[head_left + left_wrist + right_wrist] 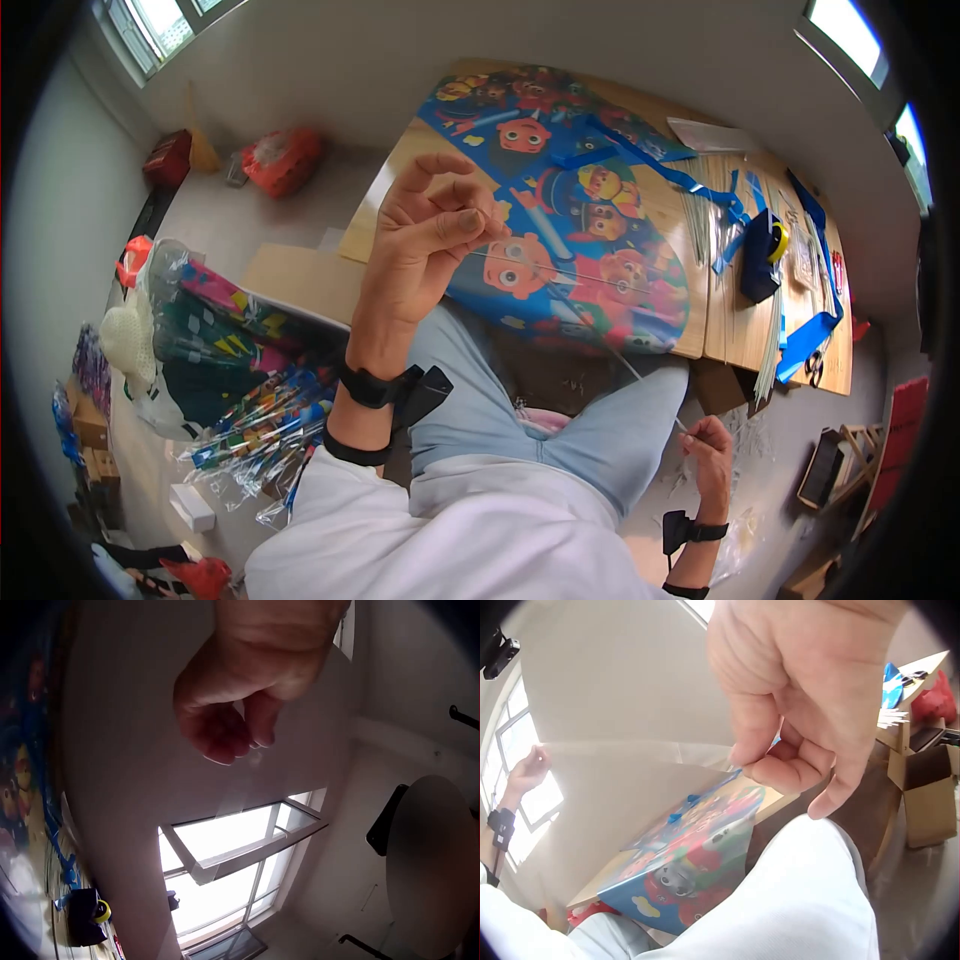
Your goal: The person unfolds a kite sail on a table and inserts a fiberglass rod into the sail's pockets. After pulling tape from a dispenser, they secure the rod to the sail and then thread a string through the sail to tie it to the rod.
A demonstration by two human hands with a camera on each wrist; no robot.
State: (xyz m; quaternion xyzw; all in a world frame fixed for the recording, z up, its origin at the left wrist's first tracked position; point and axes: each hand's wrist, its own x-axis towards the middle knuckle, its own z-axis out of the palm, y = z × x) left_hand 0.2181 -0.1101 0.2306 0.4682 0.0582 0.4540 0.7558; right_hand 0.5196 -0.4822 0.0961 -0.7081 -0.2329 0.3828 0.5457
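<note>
A long, clear, narrow plastic strip (pixel 652 751) stretches between the two hands. My left hand (pixel 425 230) is raised in front of the table and pinches one end between thumb and fingers; the left wrist view shows the strip hanging faintly below the fingertips. Low on the right, beside the thigh, my right hand (pixel 708 455) pinches the other end between thumb and forefinger. In the head view the strip slants across a blue sheet printed with cartoon faces (pixel 520 270), which lies on the table and droops over its front edge.
On the wooden table (pixel 722 325) lie blue ribbon (pixel 805 345), a dark blue tape dispenser (pixel 760 262), thin clear rods and scissors (pixel 815 370). Wrapped colourful packets (pixel 260 425) are piled at the left. A red bag (pixel 283 162) sits by the wall; an open cardboard box (pixel 928 799) stands right.
</note>
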